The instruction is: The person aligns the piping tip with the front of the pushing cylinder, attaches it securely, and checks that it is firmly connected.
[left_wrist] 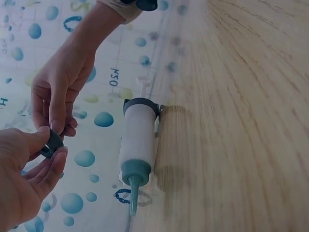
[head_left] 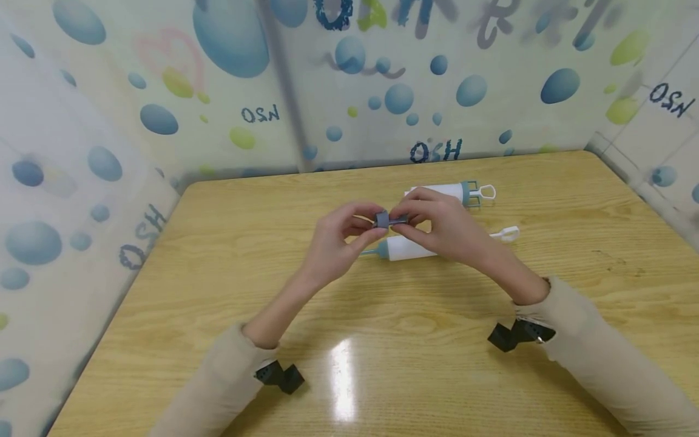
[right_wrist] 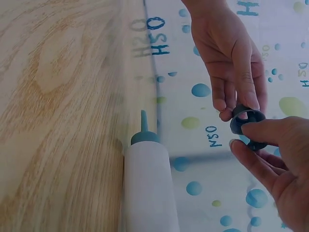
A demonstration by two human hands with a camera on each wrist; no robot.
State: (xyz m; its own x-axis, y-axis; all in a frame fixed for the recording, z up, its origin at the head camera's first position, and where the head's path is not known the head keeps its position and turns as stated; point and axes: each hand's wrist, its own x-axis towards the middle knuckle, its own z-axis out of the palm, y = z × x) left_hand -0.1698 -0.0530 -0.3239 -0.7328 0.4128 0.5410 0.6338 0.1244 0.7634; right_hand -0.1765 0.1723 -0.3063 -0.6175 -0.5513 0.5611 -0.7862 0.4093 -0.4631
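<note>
Above the table, both hands pinch one small dark grey-blue plastic ring piece. My left hand grips its ring end between thumb and fingertips. From the other side, my right hand pinches its narrower part with thumb and fingers. The right wrist view shows the piece as a hollow ring joined to a frame, partly covered by the right thumb. Just beyond the hands lies a white tube with a teal nozzle, resembling a dessert syringe; its middle is partly hidden behind the right hand.
A second white syringe-like tube lies farther back, with a teal framed collar and white loop handle. The wooden table meets a wall covering printed with drops at its back and left.
</note>
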